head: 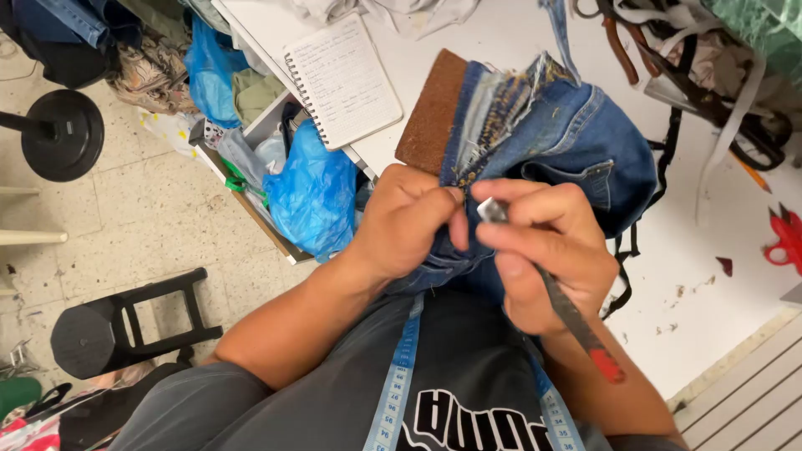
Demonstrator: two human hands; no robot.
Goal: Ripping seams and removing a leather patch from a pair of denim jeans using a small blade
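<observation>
A pair of blue jeans (585,142) lies bunched at the near edge of a white table (702,276), its waistband with a brown patch (430,113) turned up. My left hand (401,221) pinches the denim at a frayed seam with yellow stitching (493,117). My right hand (543,250) grips a thin dark blade tool with a red end (576,321), its metal tip at the seam, right against the left fingertips. A blue measuring tape (401,367) hangs around my neck over a dark shirt.
A spiral notebook (342,79) lies on the table's left part. Blue plastic bags (313,192) and boxes sit under the table edge. A black stool (117,330) and a round black stand base (63,134) are on the tiled floor. Straps (710,92) and red scissors (785,238) lie at the right.
</observation>
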